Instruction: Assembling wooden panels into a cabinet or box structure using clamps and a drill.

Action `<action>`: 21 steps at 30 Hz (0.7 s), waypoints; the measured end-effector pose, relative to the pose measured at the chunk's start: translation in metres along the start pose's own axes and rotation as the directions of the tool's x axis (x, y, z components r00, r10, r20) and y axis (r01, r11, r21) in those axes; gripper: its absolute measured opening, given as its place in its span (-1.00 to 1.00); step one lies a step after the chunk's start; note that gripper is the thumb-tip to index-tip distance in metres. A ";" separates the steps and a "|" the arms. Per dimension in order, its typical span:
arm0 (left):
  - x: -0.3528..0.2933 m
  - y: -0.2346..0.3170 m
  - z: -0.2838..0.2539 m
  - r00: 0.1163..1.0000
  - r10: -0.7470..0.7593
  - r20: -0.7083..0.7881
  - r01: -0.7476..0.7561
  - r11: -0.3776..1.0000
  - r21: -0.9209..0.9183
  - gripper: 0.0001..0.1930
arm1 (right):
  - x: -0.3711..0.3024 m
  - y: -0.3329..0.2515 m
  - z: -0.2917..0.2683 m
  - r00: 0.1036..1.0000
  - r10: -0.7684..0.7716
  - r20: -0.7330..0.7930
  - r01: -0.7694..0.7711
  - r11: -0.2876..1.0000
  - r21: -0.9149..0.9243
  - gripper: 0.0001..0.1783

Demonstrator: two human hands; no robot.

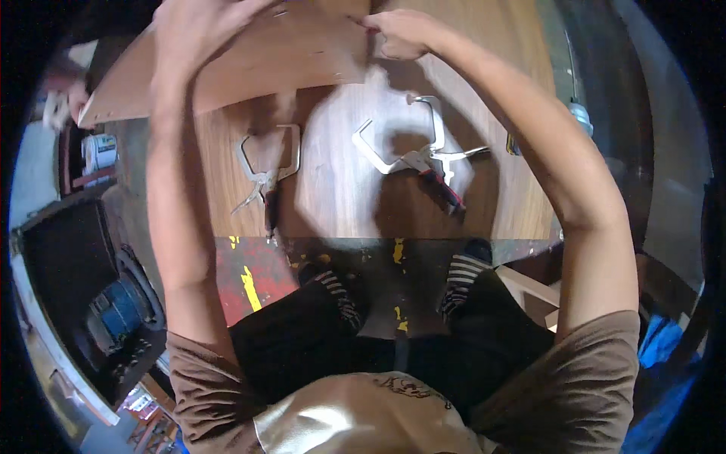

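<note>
A flat brown sheet (287, 57), perhaps thin board, lies across the far left of the wood-grain tabletop (333, 174). My left hand (198, 34) rests on it with fingers spread, partly cut off by the upper rim. At the sheet's right edge, my right hand (407, 34) has its fingers closed around a small reddish thing, too hidden to name. Nearer to me lie two metal C-shaped locking clamps with dark-and-red grips: a left clamp (265, 178) and a larger right clamp (423, 155). Neither hand touches them.
Beneath the table's near edge, the floor has red and yellow paint (249, 284). A dark bin-like box holding a blue motor-like machine (121, 314) stands at left, below a white roll or can (100, 153). A cardboard box (529, 295) sits near my right leg.
</note>
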State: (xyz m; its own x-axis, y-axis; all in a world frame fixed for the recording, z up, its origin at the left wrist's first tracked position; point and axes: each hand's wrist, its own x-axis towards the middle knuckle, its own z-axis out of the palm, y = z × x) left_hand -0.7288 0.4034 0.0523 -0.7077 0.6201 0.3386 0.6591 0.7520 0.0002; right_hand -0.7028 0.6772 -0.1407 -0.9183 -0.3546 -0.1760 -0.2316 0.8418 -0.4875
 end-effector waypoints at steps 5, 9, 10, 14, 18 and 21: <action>0.000 0.023 -0.019 0.974 -0.181 0.133 0.167 0.980 0.110 -0.40 | -0.013 -0.015 0.041 0.980 -0.083 -0.179 0.157 0.878 0.452 -0.39; -0.002 -0.005 0.005 0.995 -0.079 0.065 0.094 0.958 -0.273 -0.50 | -0.031 -0.048 0.106 0.963 0.185 -0.194 -0.052 0.839 0.542 0.19; -0.005 -0.005 -0.002 0.995 -0.063 0.076 0.075 0.982 -0.175 -0.52 | -0.043 -0.066 0.082 0.976 0.218 0.010 -0.169 0.728 0.665 0.22; 0.002 -0.005 0.003 0.979 -0.095 0.178 0.134 0.966 -0.222 -0.58 | -0.038 -0.059 0.107 0.881 0.276 -0.385 -0.039 0.853 0.521 0.29; -0.004 -0.011 0.002 0.962 -0.184 0.200 0.242 0.916 -0.321 -0.61 | -0.043 -0.058 0.087 0.971 0.216 -0.106 -0.099 0.760 0.643 0.27; -0.004 -0.016 -0.001 0.956 -0.195 0.221 0.256 0.920 -0.296 -0.61 | -0.044 -0.060 0.093 0.945 0.237 -0.224 -0.043 0.772 0.635 0.24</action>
State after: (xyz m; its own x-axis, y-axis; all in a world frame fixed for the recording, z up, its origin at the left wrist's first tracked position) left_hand -0.7364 0.3888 0.0523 -0.8609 0.4954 0.1157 0.5007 0.7849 0.3650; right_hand -0.6189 0.6040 -0.1829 -0.9949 -0.0447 -0.0901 0.0643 0.4066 -0.9114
